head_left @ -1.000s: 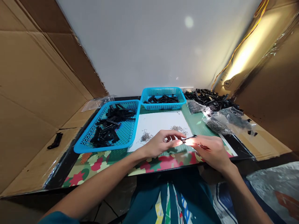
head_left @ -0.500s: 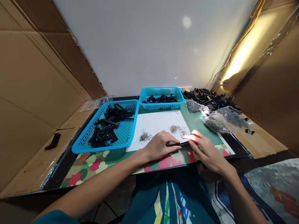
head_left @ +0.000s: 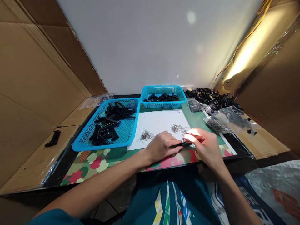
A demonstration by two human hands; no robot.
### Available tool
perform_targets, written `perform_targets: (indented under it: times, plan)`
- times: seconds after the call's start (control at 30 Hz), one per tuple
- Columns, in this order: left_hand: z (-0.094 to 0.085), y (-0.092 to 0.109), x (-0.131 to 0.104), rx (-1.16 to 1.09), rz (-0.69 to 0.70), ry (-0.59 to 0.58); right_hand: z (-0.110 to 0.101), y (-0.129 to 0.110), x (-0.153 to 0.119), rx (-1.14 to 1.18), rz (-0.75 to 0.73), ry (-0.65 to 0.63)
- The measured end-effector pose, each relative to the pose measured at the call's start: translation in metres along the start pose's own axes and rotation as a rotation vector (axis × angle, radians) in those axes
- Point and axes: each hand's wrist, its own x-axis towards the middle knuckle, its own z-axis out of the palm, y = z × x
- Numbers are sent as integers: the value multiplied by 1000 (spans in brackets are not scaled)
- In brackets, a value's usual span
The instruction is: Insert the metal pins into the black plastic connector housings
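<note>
My left hand (head_left: 161, 146) pinches a slim black plastic part (head_left: 186, 144) between thumb and fingers, low over the front edge of a white sheet (head_left: 159, 120). At the part's right end my right hand (head_left: 206, 145) is closed, its fingertips together under bright light. What it grips is too small to make out; a thin sliver shows above the knuckles. Just beyond my hands lies a pile of tiny metal springs or pins (head_left: 177, 128). A second small metal pile (head_left: 145, 135) rests left of my left hand.
A blue basket (head_left: 78, 142) of black parts stands at left, another blue basket (head_left: 161, 105) behind the sheet. Loose black parts (head_left: 211, 97) heap at back right, near clear bags (head_left: 219, 123) of small metal pieces. One black part (head_left: 54, 137) lies on cardboard far left.
My right hand has turned and drawn its fingers together at the part's right end. My left hand keeps its hold. The view has shifted slightly.
</note>
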Motion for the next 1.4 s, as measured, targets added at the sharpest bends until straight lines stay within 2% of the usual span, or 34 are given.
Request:
perform_targets:
  times: [0.13,0.4,0.57,0.77,0.87,1.03,1.1,1.17,1.27,1.33,1.4]
  plan:
    - [2,-1,-1,33,13,7,6,4,0,12,39,-7]
    - [1,0,1,17,20,-3,4,2,-2,-111,-84,-65]
    - [-2,0,4,-61,3,-28,2,-3,-2,-182,-107,-88]
    - [-3,-3,2,-138,-23,-48,9,-4,-4,-180,-148,-56]
    - [-3,-3,2,-143,-42,-12,15,-1,-8,-109,-156,7]
    - [-6,-1,2,-142,-99,243,14,4,-4,95,-133,325]
    - [-9,-1,2,-134,-110,315,9,6,0,70,-146,363]
    - [-11,-1,3,-136,-123,387,3,7,4,52,-144,286]
    - [-14,0,3,-154,-144,450,-3,7,6,117,-107,72]
    - [-17,2,5,-164,-171,447,-5,6,10,183,-96,-14]
    - [-23,7,7,-132,-214,381,-5,5,22,214,-78,-39]
